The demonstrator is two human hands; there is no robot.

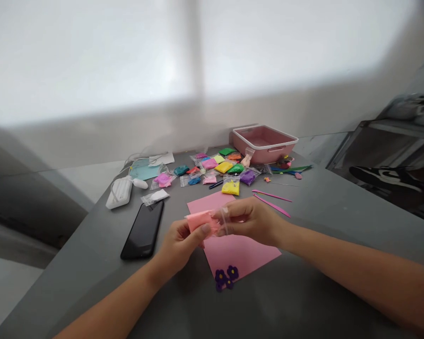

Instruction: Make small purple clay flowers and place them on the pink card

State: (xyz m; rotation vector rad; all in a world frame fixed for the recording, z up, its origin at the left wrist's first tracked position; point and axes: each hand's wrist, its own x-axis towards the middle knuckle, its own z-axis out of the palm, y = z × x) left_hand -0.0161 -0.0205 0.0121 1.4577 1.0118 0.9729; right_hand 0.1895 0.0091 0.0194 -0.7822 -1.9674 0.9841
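A clear plastic bag of coral-pink modelling clay (199, 221) is held up over a pink sheet of card (240, 254). My left hand (182, 242) grips the filled end, thumb on top. At the bag's mouth, my right hand (254, 219) has its fingers closed on the plastic, with fingertips seeming to reach inside; what they pinch is partly hidden. Purple flowers with yellow centres (226, 277) lie on the card's near corner. Pink modelling tools (273, 205) rest to the right of the card.
Several bags of coloured clay (224, 167) spread across the back of the grey table. Behind them stands a pink basket (273, 149) with a white rim. A black phone (143, 230) and a white power strip (120, 192) with cables lie left. Shoes sit on a rack (385, 179) at right.
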